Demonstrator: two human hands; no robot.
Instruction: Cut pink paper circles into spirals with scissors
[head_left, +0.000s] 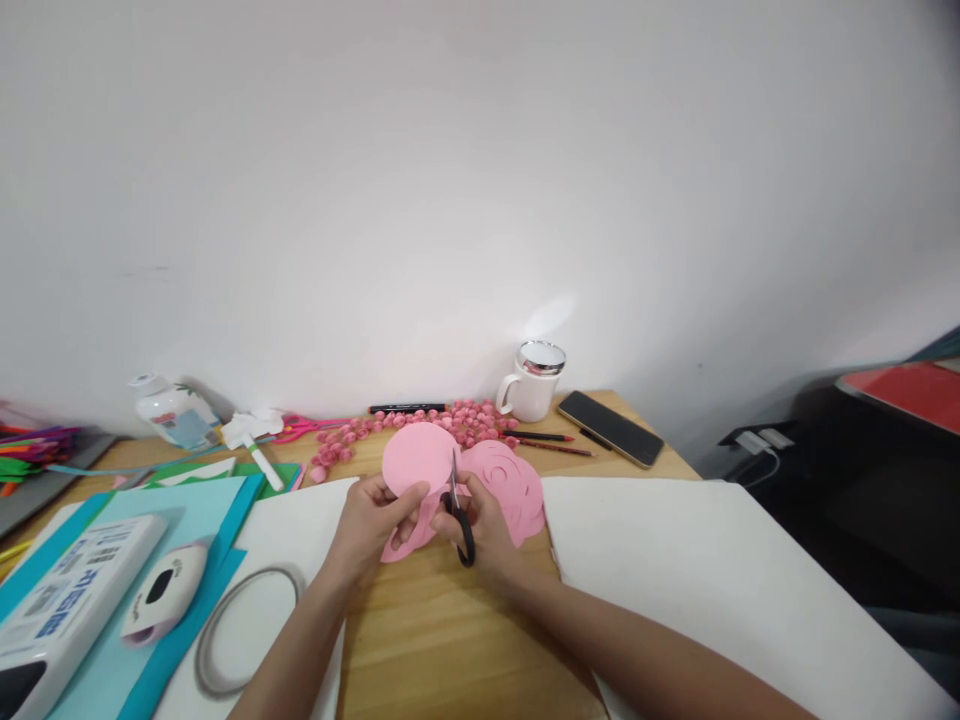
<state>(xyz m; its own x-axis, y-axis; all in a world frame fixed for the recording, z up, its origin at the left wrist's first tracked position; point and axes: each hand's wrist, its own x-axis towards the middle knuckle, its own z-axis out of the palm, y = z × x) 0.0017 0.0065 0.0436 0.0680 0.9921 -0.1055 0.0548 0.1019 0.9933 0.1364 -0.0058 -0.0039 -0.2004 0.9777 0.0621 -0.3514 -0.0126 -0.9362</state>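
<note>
A round pink paper disc (420,455) is pinched at its lower edge between the thumb and fingers of my left hand (382,520). In my right hand (480,520) is a pair of scissors (466,540) with black handles, its blades pointing up at the disc's right edge. Whether the blades are cutting into the paper I cannot tell. Several pink paper pieces with spiral cuts (506,485) lie on the wooden table (450,640) behind and right of my hands. More pink paper shows below my left hand.
Behind the hands lie many small pink rolled paper pieces (375,428), a black marker (407,408) and pencils (555,448). A white mug (534,385) and phone (611,428) stand at the back right. Left are a roll of tape (206,640), coloured paper (217,545) and a white bottle (176,410).
</note>
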